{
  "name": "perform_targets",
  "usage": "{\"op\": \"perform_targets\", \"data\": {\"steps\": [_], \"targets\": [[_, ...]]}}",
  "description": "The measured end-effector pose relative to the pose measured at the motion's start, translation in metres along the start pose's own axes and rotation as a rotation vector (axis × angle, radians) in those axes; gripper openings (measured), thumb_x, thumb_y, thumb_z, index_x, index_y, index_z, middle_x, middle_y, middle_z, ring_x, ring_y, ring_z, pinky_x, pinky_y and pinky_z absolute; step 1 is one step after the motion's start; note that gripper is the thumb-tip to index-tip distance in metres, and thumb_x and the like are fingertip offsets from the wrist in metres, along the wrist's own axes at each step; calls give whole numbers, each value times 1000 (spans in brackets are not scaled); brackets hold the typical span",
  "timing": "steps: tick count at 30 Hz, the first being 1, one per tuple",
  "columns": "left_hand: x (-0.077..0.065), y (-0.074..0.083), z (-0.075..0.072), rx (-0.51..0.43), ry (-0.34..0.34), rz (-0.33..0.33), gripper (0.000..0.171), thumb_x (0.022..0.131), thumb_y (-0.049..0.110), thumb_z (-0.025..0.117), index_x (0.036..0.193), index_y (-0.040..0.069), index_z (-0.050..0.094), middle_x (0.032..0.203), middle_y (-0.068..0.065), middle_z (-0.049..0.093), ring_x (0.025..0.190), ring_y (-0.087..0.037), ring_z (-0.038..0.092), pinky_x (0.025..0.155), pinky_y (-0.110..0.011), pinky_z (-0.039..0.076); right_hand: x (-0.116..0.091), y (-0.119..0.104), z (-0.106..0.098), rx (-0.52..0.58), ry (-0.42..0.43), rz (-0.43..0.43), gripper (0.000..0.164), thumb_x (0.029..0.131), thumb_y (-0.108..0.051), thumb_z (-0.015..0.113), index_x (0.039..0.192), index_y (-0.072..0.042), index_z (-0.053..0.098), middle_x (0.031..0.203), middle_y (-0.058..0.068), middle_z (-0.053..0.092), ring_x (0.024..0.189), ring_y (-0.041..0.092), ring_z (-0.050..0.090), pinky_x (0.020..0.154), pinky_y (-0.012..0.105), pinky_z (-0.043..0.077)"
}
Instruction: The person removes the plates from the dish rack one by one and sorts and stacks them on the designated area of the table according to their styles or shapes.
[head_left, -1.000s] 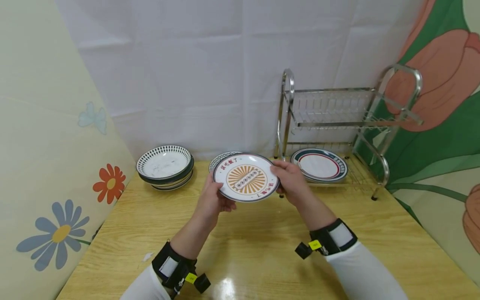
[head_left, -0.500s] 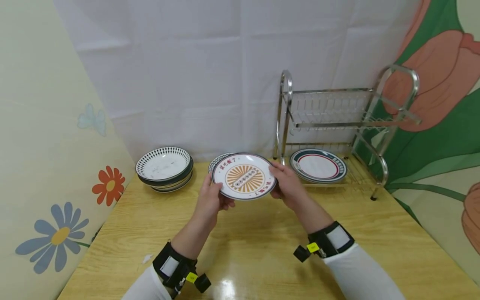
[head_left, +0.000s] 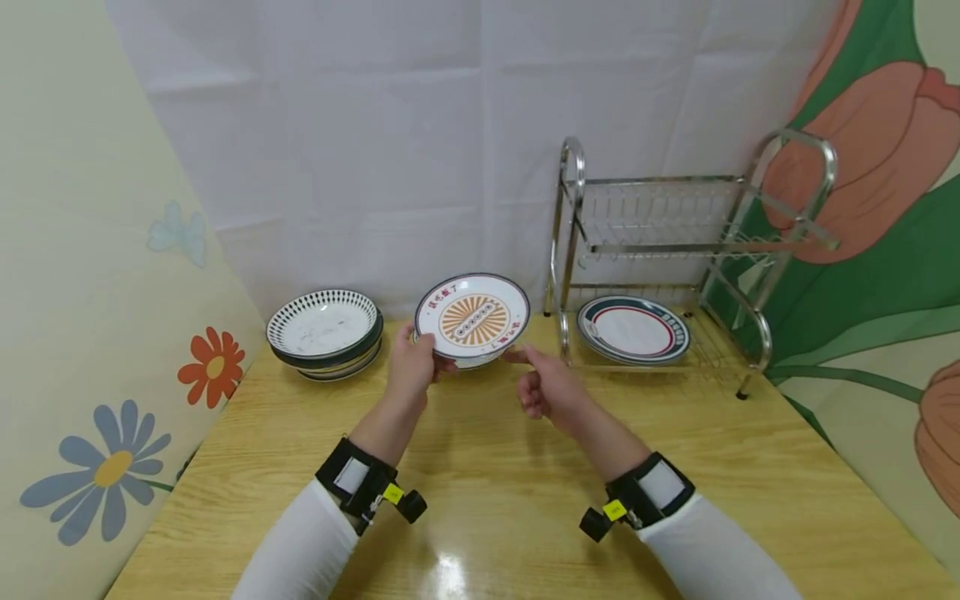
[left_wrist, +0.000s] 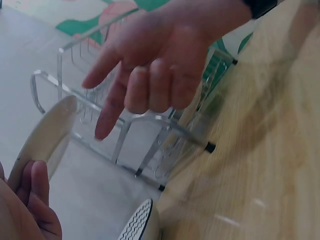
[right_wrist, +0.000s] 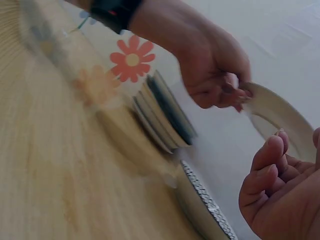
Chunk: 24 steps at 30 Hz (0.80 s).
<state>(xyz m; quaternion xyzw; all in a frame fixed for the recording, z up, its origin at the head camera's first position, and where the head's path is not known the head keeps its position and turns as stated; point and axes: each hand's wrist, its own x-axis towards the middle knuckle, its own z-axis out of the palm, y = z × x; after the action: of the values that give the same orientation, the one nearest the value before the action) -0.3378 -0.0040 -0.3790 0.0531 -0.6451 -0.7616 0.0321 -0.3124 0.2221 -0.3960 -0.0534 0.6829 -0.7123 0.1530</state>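
Note:
My left hand (head_left: 415, 357) grips the left rim of a white plate (head_left: 472, 320) with an orange sunburst and red characters, holding it tilted above the back of the wooden table (head_left: 487, 467). In the right wrist view the left hand (right_wrist: 215, 75) pinches the plate's edge (right_wrist: 280, 117). My right hand (head_left: 542, 387) hovers just below and to the right of the plate, holding nothing, its index finger extended and the other fingers loosely curled. In the left wrist view the right hand (left_wrist: 150, 65) hangs apart from the plate (left_wrist: 45, 135).
A stack of patterned bowls (head_left: 326, 332) sits at the back left. A chrome two-tier dish rack (head_left: 675, 242) stands at the back right, with a red-and-green rimmed plate (head_left: 633, 329) on its lower tier. Another patterned-rim plate (right_wrist: 205, 205) lies on the table under the held one.
My right hand has let go of the sunburst plate and dropped back. The left hand alone has lifted the plate up and away, tilting it.

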Motion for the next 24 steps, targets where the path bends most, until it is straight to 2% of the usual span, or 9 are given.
{"op": "perform_targets", "data": {"steps": [5,9,13,19,22,24], "targets": [[31,0,2,50,73,34,44,103,14,43,147,11,41,74,-6,72,49,-15,64,46,-23,38,0,16,11,-91,-72,13,60,110,-51,34,143,-6,54,56,-5,52,45,9,47,45,22,41],[57,-7,2,74,151,52,40,101,9,41,140,2,44,81,-12,67,46,-13,62,44,-23,47,-2,29,21,-175,-133,30,61,110,-50,35,144,-3,53,56,-4,51,43,9,46,44,23,39],[77,-15,0,115,211,34,31,97,2,41,127,-3,47,87,-14,61,44,-12,58,45,-24,52,-7,38,30,-236,-162,50,60,110,-47,34,144,-1,52,55,-4,50,43,10,46,43,24,39],[94,-29,-5,265,221,-46,22,92,-2,44,113,-2,50,76,-9,59,41,-11,56,47,-28,52,-11,45,35,-280,-179,50,57,110,-46,37,141,-1,56,56,-2,50,44,10,46,44,23,39],[98,-33,-6,336,211,-56,19,91,-2,45,108,-3,53,72,-7,58,42,-11,56,50,-28,52,-14,46,36,-288,-189,36,58,109,-46,38,140,-1,56,57,-2,50,44,10,46,45,23,39],[99,-35,-5,385,212,-57,18,91,-2,46,107,-3,55,74,-7,59,45,-12,57,51,-27,52,-15,46,35,-292,-192,30,59,109,-48,39,140,-1,56,57,-2,51,44,10,47,45,23,38]]}}
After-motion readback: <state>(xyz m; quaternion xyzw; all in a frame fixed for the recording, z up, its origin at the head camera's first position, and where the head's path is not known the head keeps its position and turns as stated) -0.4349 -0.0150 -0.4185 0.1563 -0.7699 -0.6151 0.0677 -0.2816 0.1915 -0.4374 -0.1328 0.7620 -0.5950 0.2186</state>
